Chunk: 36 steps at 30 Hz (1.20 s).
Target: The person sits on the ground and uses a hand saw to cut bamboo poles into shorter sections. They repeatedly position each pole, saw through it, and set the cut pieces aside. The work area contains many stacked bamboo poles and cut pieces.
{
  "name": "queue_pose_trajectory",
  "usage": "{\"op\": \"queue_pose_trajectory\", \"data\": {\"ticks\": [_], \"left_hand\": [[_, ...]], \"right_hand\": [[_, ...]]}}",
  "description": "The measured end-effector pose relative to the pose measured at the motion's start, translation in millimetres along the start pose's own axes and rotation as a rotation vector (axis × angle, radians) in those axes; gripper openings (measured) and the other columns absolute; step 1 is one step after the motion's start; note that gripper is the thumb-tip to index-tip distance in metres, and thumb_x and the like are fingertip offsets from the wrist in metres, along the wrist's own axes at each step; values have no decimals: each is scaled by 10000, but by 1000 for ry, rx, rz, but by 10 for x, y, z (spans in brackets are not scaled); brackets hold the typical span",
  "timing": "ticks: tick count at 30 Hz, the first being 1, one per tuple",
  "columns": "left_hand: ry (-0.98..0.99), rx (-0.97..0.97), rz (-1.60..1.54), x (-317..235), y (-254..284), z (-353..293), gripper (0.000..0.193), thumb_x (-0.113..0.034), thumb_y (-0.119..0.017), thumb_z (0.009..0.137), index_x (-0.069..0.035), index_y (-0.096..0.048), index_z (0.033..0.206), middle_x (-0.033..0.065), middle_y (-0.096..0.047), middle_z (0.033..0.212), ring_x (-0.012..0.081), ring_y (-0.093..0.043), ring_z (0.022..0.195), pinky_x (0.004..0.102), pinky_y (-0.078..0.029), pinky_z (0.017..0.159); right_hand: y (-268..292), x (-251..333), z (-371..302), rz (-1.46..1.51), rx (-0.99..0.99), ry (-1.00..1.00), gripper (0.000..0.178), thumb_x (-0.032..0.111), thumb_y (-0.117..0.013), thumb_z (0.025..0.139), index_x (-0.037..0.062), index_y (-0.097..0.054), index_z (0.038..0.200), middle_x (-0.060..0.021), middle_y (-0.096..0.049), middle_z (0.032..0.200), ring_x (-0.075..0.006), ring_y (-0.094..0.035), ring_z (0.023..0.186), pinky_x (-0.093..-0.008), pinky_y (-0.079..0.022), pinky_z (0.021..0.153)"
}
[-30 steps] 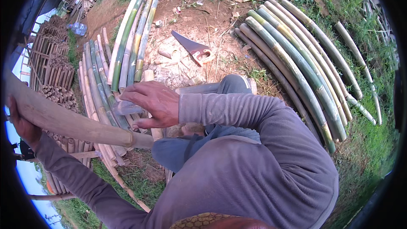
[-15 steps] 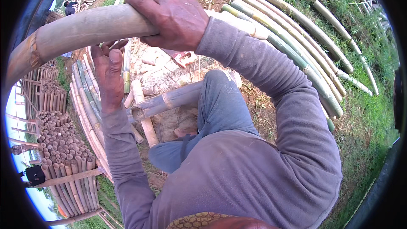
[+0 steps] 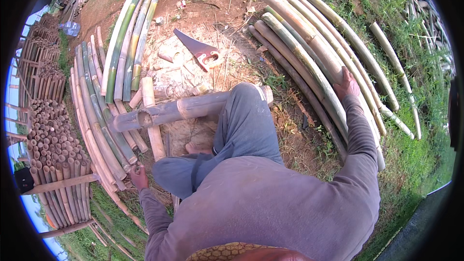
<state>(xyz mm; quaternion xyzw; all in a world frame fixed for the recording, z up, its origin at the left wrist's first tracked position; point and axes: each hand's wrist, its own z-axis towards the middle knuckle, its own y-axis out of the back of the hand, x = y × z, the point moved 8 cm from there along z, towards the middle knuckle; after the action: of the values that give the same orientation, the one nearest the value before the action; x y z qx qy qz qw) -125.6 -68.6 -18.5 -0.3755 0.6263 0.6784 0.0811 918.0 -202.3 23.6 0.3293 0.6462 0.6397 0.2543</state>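
"One thick, pale tan bamboo pole [image 3: 304, 30]: where is it now?"

"On top of the row of green and tan bamboo poles [image 3: 316, 81], far end at the row's far edge, near end short of its near edge. Half a second ago the right hand [image 3: 347, 87] had it raised."

"And that grip?"

"Seemingly closed on the pole's near end; how tightly, I can't tell. The row appears to bear the weight, so the laying-down looks almost complete."

"The left hand [image 3: 139, 178]?"

"Away from the pole, by the near edge of the left-hand stack of bamboo poles [image 3: 110, 128]. I see nothing in it, but can't tell how far open it is, or whether it touches the stack."

"Between?"

"A grey bamboo tube [image 3: 200, 107] crossing a short, pale bamboo piece [image 3: 155, 141]; beyond, a dark-bladed saw [image 3: 193, 47] on brown earth [image 3: 203, 17]."
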Motion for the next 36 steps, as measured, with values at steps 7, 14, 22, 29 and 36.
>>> {"op": "queue_pose_trajectory", "data": {"ticks": [7, 14, 22, 29, 36], "left_hand": [[113, -84, 86, 819, 200, -159, 545, -378, -718, 1025, 42, -613, 1357, 149, -704, 1175, 231, -695, 1018, 380, -567, 883], [370, 40, -114, 1073, 195, -523, 482, -379, -668, 1052, 7, -621, 1337, 106, -699, 1065, 199, -688, 912, 353, -586, 760], [490, 126, -165, 1458, -33, -879, 377, -364, -617, 1078, -18, -621, 1228, 119, -690, 1058, 220, -699, 861, 384, -616, 670], [548, -36, -231, 1493, -174, -978, 417, -356, -482, 1083, 14, -658, 1159, 173, -699, 1204, 317, -728, 1024, 521, -617, 734], [489, 183, 23, 988, -50, -439, 427, -363, -539, 1066, 22, -686, 1180, 167, -725, 1138, 278, -714, 975, 451, -596, 772]], "right_hand": [[73, -239, 459, -120, 75, -169, 865, 276, -797, 821, 345, -412, 1593, -105, -614, 1469, -352, -623, 1358, -620, -460, 1095], [131, -401, 1064, -219, -10, -289, 712, 214, -738, 931, 367, -442, 1561, -75, -615, 1492, -338, -575, 1403, -657, -364, 1141], [-606, -340, 1141, -51, 184, -525, 865, 573, -693, 897, 317, -365, 1655, -7, -346, 1728, -345, -349, 1583, -685, -266, 1239], [-515, -549, 1120, -54, 177, -535, 890, 632, -654, 934, 227, -370, 1673, -39, -367, 1730, -373, -352, 1583, -677, -226, 1268], [-573, -224, 1104, -59, 102, -538, 906, 657, -637, 965, 121, -382, 1650, -87, -400, 1680, -361, -348, 1571, -697, -232, 1263]]}}
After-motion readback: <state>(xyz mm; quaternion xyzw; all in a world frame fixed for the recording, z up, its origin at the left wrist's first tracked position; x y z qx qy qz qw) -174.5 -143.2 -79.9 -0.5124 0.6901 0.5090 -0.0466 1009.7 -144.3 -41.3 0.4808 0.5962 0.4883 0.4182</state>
